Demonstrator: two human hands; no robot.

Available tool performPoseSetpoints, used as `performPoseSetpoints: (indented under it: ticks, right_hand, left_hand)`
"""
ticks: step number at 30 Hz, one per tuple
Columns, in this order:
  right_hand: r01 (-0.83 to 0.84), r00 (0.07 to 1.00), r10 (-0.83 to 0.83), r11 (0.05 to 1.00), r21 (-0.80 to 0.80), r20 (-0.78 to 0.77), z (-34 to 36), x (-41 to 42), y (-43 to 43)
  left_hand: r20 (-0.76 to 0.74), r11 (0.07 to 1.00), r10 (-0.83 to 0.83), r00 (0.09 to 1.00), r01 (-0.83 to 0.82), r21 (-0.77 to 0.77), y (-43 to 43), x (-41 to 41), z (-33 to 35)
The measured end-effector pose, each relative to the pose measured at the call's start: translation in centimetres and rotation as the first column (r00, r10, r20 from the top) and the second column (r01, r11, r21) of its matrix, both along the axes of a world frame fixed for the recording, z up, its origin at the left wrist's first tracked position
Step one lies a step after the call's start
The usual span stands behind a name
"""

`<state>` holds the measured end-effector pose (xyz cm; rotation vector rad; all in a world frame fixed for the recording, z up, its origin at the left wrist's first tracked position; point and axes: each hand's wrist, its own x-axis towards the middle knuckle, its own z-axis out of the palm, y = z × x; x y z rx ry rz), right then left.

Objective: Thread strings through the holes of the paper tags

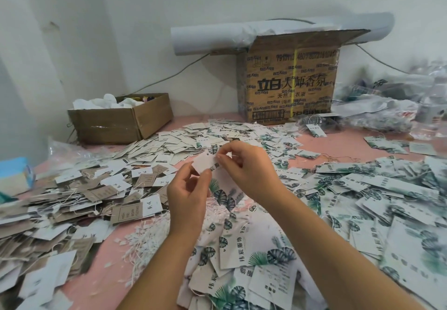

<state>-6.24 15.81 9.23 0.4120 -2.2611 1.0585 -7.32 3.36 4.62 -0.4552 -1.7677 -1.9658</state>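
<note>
A small stack of white paper tags [205,164] with a punched hole near its top and a green leaf print is held up over the table's middle. My left hand [187,188] grips its lower left edge between thumb and fingers. My right hand [244,164] pinches at the stack's upper right, close to the hole; whether a string is between those fingertips cannot be told. A loose bundle of white strings [147,234] lies on the pink tabletop below my left wrist. Several heaps of leaf-printed tags [387,188] and brown-and-white tags [72,201] cover the table.
A small open cardboard box [121,118] stands at the back left and a taller printed carton [290,84] at the back centre, with a grey roll [208,38] behind it. Clear plastic bags [399,97] pile at the back right. A blue box [14,174] sits at the left edge.
</note>
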Motion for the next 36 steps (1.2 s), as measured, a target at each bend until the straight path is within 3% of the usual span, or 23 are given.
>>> performPoseSetpoints:
  ticks: [7,14,22,33,36]
  right_hand:
    - [0.077,0.989,-0.07,0.996,0.048,-0.128,1.3,0.6,0.3]
    - [0.122,0.981,-0.106,0.988,0.094,-0.162,1.7,0.8,0.4]
    - [0.108,0.994,-0.108,0.95,0.294,-0.016,1.9,0.5,0.7]
    - [0.162,0.983,-0.181,0.927,0.338,0.026,1.4,0.0,0.8]
    - [0.138,0.987,-0.155,0.949,0.283,0.038,1.3,0.0,0.7]
  left_hand:
    - [-0.051,0.998,-0.051,0.997,0.049,-0.024,0.4,0.7,1.8]
    - [-0.041,0.995,-0.083,0.996,0.08,-0.061,1.0,1.5,2.7]
    - [0.051,0.994,-0.083,0.995,0.087,-0.069,1.3,1.3,1.3]
    - [0.072,0.996,-0.07,0.995,0.075,-0.055,1.4,1.2,1.3]
    - [0.082,0.996,-0.07,0.994,0.074,-0.047,1.2,1.1,1.3]
